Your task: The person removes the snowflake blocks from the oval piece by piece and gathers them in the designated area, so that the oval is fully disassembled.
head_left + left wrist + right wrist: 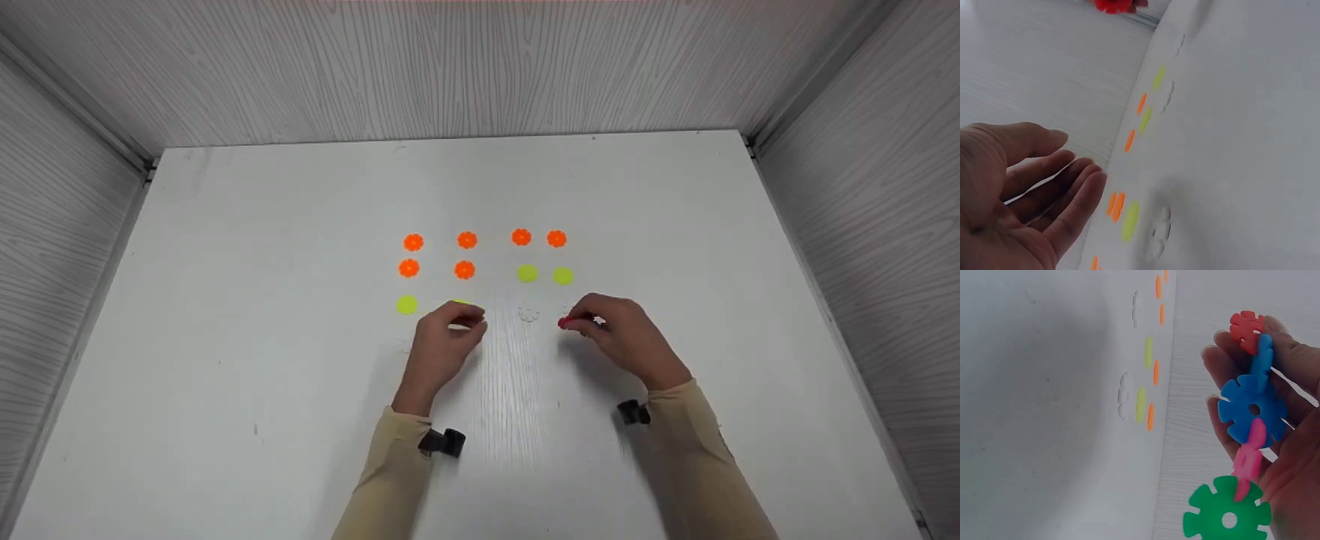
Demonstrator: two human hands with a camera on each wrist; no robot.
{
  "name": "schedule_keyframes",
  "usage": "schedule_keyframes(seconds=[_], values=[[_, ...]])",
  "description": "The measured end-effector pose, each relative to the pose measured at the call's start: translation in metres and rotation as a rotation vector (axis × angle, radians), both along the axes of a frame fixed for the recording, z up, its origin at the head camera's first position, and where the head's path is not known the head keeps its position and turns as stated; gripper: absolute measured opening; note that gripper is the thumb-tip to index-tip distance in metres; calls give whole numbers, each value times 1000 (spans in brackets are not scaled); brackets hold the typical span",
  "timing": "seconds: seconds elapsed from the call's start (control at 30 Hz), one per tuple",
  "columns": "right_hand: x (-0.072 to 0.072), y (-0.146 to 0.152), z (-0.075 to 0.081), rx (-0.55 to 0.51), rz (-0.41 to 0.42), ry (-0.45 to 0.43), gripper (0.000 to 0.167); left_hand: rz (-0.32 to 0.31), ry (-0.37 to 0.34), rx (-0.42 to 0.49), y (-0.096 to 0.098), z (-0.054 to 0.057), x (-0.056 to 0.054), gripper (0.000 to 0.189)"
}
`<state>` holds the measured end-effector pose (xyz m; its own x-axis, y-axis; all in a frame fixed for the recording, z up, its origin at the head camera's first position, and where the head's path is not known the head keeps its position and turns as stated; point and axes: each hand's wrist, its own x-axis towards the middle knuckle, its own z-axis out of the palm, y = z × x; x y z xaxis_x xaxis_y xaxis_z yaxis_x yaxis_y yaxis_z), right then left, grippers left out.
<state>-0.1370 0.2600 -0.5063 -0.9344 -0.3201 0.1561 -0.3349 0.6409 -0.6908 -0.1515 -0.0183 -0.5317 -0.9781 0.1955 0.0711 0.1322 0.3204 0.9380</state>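
My right hand (621,334) pinches a chain of interlocking plastic snowflake discs between thumb and fingers. In the right wrist view the chain runs from a red disc (1246,331) at the fingertips through a blue disc (1264,360), another blue disc (1238,409) and a pink disc (1248,463) to a green disc (1216,512). Only its red end shows in the head view. My left hand (441,341) hovers over the table with fingers loosely bent and nothing in them, partly covering a yellow-green disc (460,301). A gap separates the two hands.
Orange discs (466,240) lie in rows on the white table (225,300). Nearer are yellow-green discs (528,273) and white discs (528,312), some partly hidden by the hands. Pale wood-grain panels (450,67) stand at the back and sides.
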Motion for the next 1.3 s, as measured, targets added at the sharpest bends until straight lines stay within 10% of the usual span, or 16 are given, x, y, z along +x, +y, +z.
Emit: schedule_keyframes(seconds=[0.17,0.6,1.3], values=[[-1,-2,0,-49,32,-5,12,-147,17,50,21,4,3,17],[-3,-7,-1,-36,61,-31,9,-253,-32,119,53,5,8,20],[1,-10,-3,-20,64,26,9,-137,-150,383,62,1,5,11]])
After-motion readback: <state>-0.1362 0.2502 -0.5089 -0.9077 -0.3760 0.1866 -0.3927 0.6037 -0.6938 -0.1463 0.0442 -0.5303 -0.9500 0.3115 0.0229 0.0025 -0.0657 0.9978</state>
